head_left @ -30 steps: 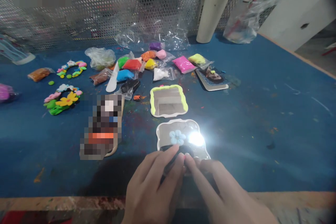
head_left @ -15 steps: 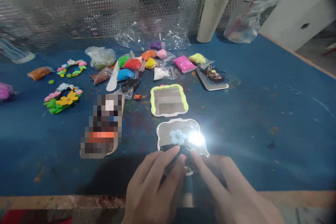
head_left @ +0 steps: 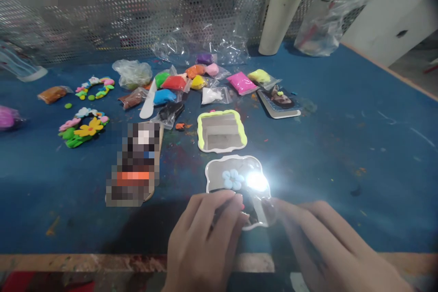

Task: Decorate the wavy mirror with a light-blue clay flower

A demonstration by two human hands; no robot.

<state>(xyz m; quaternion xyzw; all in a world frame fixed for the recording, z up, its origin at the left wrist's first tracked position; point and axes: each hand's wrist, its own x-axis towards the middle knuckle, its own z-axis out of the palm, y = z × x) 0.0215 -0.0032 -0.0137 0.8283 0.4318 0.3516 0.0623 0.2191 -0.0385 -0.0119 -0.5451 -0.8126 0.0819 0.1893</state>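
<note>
A white-framed mirror lies near the table's front edge, with a light blue clay flower on its glass and a bright glare beside it. My left hand rests over the mirror's lower left, fingers bent and close together; a small red-pink bit shows by its fingertips, and what they hold is hidden. My right hand is at the mirror's lower right edge, its fingertips smeared by motion. Just behind lies a second mirror with a yellow-green clay border.
Bags of coloured clay, such as red and pink, lie farther back. At left are a phone-shaped blurred object and two clay-decorated rings. A tumbler and a plastic bag stand behind.
My right hand has moved right, away from my left fingertips, uncovering the mirror's lower right. My left hand has barely shifted, its fingertips drawn closer together.
</note>
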